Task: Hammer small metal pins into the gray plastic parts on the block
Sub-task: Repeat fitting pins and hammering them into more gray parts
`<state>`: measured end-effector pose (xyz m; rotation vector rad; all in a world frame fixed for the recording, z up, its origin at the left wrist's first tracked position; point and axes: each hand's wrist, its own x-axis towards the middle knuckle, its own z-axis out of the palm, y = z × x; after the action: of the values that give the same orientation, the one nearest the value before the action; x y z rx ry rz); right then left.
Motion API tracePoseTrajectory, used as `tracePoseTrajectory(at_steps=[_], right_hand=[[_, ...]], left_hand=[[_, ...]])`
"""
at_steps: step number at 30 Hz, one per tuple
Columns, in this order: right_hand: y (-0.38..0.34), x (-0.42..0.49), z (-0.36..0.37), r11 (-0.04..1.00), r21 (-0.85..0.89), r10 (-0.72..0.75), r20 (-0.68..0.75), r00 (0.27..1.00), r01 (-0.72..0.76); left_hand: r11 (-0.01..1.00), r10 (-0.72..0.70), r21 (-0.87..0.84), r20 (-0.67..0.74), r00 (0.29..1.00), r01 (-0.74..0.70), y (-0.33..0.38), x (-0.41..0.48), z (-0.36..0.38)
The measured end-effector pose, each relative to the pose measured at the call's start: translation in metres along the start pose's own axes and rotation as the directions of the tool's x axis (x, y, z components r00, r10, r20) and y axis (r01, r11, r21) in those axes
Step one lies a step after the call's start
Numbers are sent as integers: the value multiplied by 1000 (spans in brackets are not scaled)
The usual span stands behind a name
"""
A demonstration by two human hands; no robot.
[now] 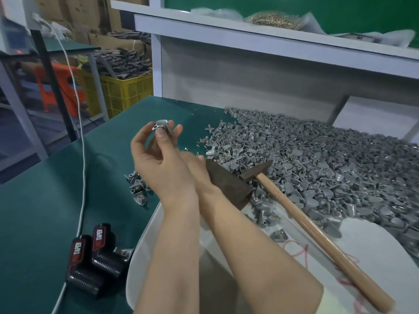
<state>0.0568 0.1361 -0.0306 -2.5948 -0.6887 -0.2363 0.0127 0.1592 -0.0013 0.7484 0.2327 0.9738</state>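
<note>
The left hand (156, 162) pinches one gray part (161, 126) at its fingertips, up and left of the block (226, 182), not yet on it. So light a pinch could drop it. The right hand (196, 158) hides behind the left wrist (grip unreadable). The hammer (317, 234) lies right of the block on the pile of parts (328, 164), and the crossed forearms would hamper reaching it.

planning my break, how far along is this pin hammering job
Looks early. Possibly done: the small cluster of parts left of the block. In hand: the left hand holds one gray plastic part; the hammer lies unheld. Left: the large heap of gray parts.
</note>
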Motion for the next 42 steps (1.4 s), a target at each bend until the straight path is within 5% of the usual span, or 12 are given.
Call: tracePoseTrajectory(at_steps=[4, 7, 11, 13, 15, 23, 32, 38, 42], right_hand=[[32, 0, -44, 921, 349, 257, -211, 943, -173], [66, -24, -78, 791, 564, 384, -155, 910, -237], [88, -63, -97, 599, 764, 413, -40, 910, -239], [91, -74, -95, 610, 745, 419, -15, 908, -269], [92, -77, -88, 655, 692, 436, -18, 900, -304], [90, -71, -70, 951, 186, 276, -142, 951, -248], [77, -60, -72, 959, -238, 154, -9, 988, -152], [70, -57, -73, 953, -257, 177, 45, 983, -160], [74, -59, -74, 974, -69, 215, -6, 977, -215]], left_hand=[[974, 16, 222, 93, 996, -36, -8, -3, 1], [869, -52, 486, 265, 963, -87, -17, -11, 1], [470, -265, 808, 514, 816, -356, -32, -24, -2], [247, -363, 849, 528, 768, -467, -37, -27, -4], [138, -426, 847, 519, 741, -514, -41, -28, -4], [113, -456, 829, 533, 713, -548, -43, -23, -7], [116, -457, 816, 550, 699, -567, -45, -24, -7], [124, -448, 813, 557, 699, -569, -44, -25, -8], [117, -465, 819, 545, 698, -562, -45, -25, -7]])
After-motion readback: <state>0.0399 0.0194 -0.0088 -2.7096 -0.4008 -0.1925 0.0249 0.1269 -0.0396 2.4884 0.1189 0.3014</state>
